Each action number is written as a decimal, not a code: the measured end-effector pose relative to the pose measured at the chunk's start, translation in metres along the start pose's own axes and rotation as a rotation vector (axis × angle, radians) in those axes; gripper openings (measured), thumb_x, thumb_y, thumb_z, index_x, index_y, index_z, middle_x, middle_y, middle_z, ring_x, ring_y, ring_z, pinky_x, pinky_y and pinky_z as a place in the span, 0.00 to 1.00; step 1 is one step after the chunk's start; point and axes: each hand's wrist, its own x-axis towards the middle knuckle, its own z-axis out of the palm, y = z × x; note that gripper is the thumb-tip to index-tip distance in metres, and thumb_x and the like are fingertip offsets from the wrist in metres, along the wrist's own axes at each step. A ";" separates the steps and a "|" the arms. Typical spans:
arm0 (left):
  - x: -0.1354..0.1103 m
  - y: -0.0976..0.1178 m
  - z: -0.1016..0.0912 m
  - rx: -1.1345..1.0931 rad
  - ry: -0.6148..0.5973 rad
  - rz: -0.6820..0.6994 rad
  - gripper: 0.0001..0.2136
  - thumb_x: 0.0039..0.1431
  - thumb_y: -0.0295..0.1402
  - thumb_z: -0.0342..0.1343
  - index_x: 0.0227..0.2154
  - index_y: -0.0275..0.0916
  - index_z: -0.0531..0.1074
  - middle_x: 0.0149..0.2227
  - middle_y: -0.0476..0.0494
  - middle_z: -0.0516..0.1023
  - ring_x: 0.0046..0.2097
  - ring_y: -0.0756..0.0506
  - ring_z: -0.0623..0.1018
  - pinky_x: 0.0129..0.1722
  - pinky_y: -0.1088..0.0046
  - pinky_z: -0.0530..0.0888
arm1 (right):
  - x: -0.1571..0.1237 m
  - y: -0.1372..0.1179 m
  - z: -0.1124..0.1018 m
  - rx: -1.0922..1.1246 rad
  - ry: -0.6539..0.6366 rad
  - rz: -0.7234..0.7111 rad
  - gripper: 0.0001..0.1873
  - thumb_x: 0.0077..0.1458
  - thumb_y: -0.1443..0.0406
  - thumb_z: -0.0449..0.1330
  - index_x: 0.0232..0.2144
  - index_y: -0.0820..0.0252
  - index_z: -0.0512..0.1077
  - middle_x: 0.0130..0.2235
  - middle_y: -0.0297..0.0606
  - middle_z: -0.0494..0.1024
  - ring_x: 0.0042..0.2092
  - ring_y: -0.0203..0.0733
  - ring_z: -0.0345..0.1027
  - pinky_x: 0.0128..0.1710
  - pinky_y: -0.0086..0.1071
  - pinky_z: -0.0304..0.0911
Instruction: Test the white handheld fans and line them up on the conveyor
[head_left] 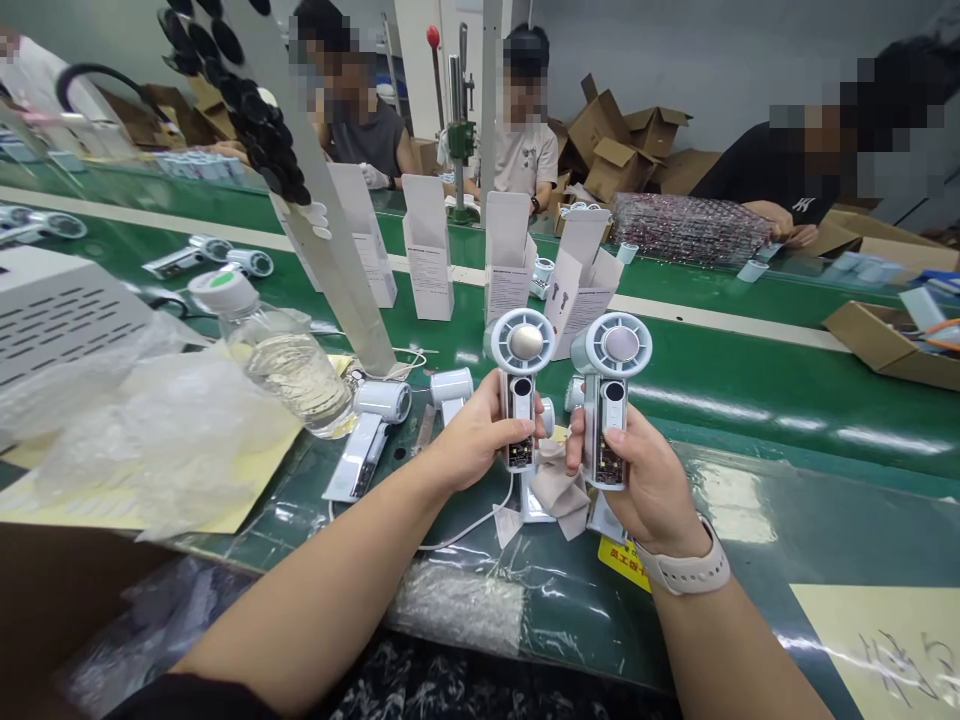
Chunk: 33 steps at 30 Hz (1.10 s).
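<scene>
In my left hand (480, 430) is a light blue handheld fan (519, 410), held upright by its handle with the round head on top. My right hand (645, 470) grips a second, matching handheld fan (609, 400), side by side with the first and a little apart. Both fans face me, and small circuit parts show in the lower handles near my thumbs. Below them lie a crumpled beige cloth (561, 490) and other fans, partly hidden by my hands. Left of my left hand, another handheld fan (369, 440) rests on the table.
Open white boxes (429, 255) stand behind the fans. A clear bottle (289, 365) and plastic bags (172, 420) lie left, near a slanted metal post (337, 250). A cardboard tray (896, 345) sits right. Several people work across the green bench (720, 390).
</scene>
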 end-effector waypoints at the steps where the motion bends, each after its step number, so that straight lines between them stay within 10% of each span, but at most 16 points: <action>1: 0.000 0.000 -0.001 0.016 0.008 -0.002 0.20 0.46 0.29 0.66 0.42 0.40 0.66 0.36 0.50 0.73 0.35 0.49 0.75 0.36 0.69 0.70 | 0.000 0.000 0.000 0.002 0.012 0.012 0.12 0.58 0.55 0.62 0.38 0.54 0.69 0.34 0.36 0.75 0.30 0.40 0.70 0.31 0.37 0.71; 9: 0.001 -0.004 -0.005 -0.039 -0.184 0.006 0.22 0.51 0.36 0.69 0.45 0.38 0.67 0.34 0.46 0.77 0.36 0.45 0.78 0.40 0.64 0.73 | 0.003 0.008 0.002 0.039 -0.007 0.022 0.18 0.53 0.56 0.67 0.42 0.50 0.67 0.40 0.36 0.76 0.38 0.45 0.74 0.44 0.47 0.74; 26: 0.004 -0.002 -0.002 -0.055 0.086 -0.039 0.19 0.48 0.34 0.65 0.41 0.40 0.66 0.32 0.52 0.72 0.28 0.50 0.73 0.29 0.70 0.69 | 0.004 0.014 0.003 0.141 0.070 0.007 0.12 0.57 0.57 0.63 0.41 0.51 0.67 0.35 0.30 0.74 0.29 0.36 0.70 0.40 0.40 0.73; 33: 0.002 -0.001 -0.003 -0.089 -0.084 0.021 0.19 0.50 0.36 0.67 0.42 0.39 0.66 0.34 0.51 0.73 0.29 0.50 0.75 0.29 0.70 0.72 | 0.001 0.005 0.006 0.211 -0.030 -0.051 0.14 0.58 0.56 0.62 0.45 0.52 0.70 0.32 0.30 0.74 0.26 0.36 0.68 0.41 0.40 0.72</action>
